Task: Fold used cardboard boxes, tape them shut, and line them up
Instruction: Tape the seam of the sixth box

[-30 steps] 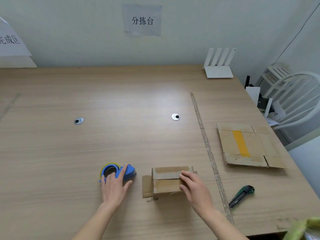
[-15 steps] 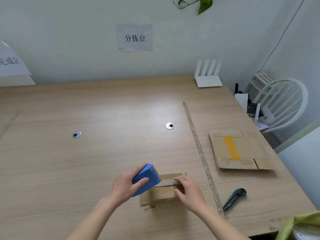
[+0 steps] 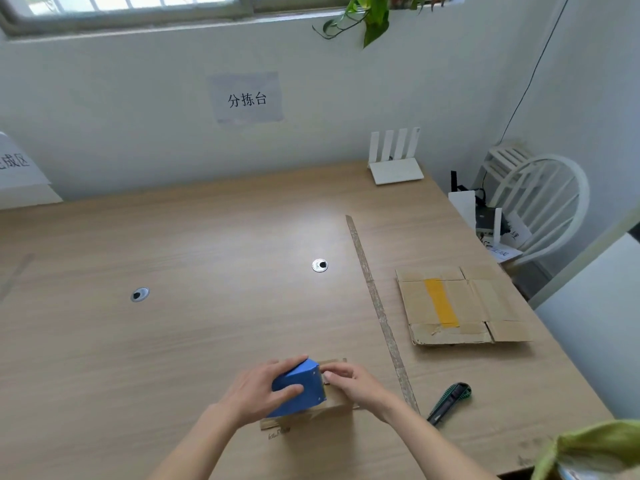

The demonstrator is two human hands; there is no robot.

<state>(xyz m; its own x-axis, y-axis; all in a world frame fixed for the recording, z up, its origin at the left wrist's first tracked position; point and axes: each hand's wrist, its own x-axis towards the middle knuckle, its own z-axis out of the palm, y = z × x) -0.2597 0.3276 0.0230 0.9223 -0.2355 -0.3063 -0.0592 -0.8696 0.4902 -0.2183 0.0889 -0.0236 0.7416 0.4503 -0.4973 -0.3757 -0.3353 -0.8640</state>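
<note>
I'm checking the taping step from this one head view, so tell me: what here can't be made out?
- Small cardboard box, head view: top seam and flaps hidden by the blue tape dispenser and both hands.
- Tape end: under the right hand fingers; too small to tell.
- Left hand: palm side hidden behind the dispenser.
- Green object: cut off by the bottom right corner, blurred.
- Left wall sign: cut by the left edge.

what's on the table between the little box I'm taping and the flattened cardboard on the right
In the head view, a long worn strip of tape stuck along the table runs between the small box and the flattened cardboard.
</note>
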